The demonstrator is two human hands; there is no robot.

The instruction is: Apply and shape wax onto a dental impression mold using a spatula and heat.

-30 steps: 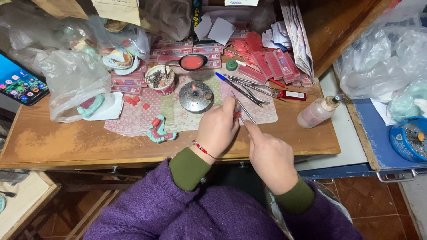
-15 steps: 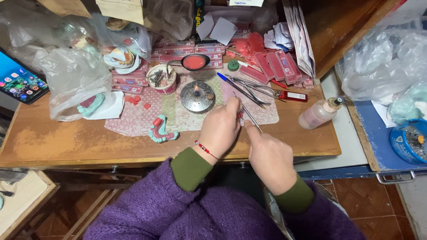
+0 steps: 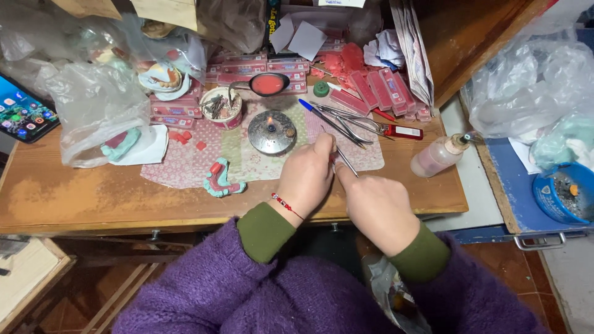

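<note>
Left hand (image 3: 307, 176): curled over the front edge of the patterned cloth (image 3: 185, 166), grip closed round something small and pinkish, mostly hidden by the fingers; red bead bracelet at the wrist.
Right hand (image 3: 377, 207): just beside the left, touching it at the fingertips; grip closed on a thin metal tool (image 3: 345, 161).
Thin metal tool: slanting up and away from the right fingers, its lower end meeting the small piece between both hands, above the desk (image 3: 86, 198) near its front edge.
Round metal burner (image 3: 271, 131): on the cloth just beyond the left hand, a tiny flame at its centre.
Dental model (image 3: 221, 180): teal and red, lying on the cloth left of the left hand, apart from it.
Small cup (image 3: 222, 107): behind the model, filled with metal bits.
Long metal instruments (image 3: 346, 119): several, laid slantwise on the cloth beyond the hands, one with a blue tip.
Plastic bottle (image 3: 437, 157): on its side at the right end of the desk.
Phone (image 3: 23, 114): lit, at the far left edge.
Sleeves: purple knit over green cuffs.
</note>
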